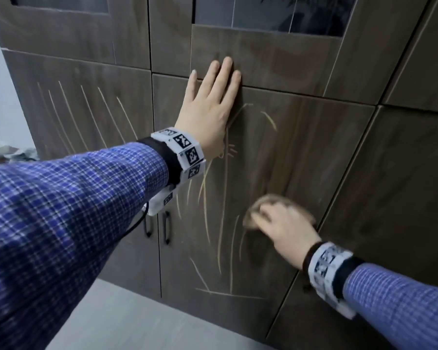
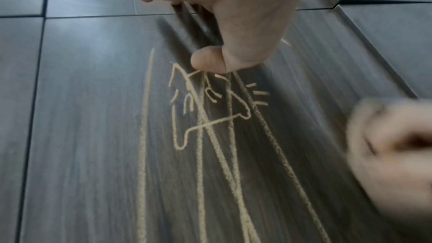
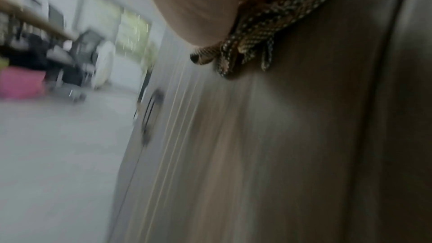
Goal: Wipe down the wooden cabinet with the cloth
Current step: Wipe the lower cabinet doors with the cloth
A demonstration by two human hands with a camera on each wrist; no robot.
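Observation:
A dark wooden cabinet (image 1: 301,147) fills the head view, its doors marked with yellow chalk lines (image 1: 221,223). My left hand (image 1: 210,104) lies flat on the door, fingers straight and reaching over the seam above. Lower right, my right hand (image 1: 286,228) is blurred and presses a bunched brownish cloth (image 1: 266,200) against the same door. In the right wrist view the patterned cloth (image 3: 268,25) is crumpled under the palm. The left wrist view shows the chalk drawing (image 2: 205,110) below my thumb (image 2: 208,60), with the blurred right hand (image 2: 392,145) at the right edge.
Two black door handles (image 1: 166,231) sit at the seam left of the scribbled door. More chalk strokes (image 1: 86,114) cross the left door. Glass panes (image 1: 271,11) top the cabinet. Grey floor (image 1: 127,319) lies below; some items rest on a surface (image 1: 3,152) at far left.

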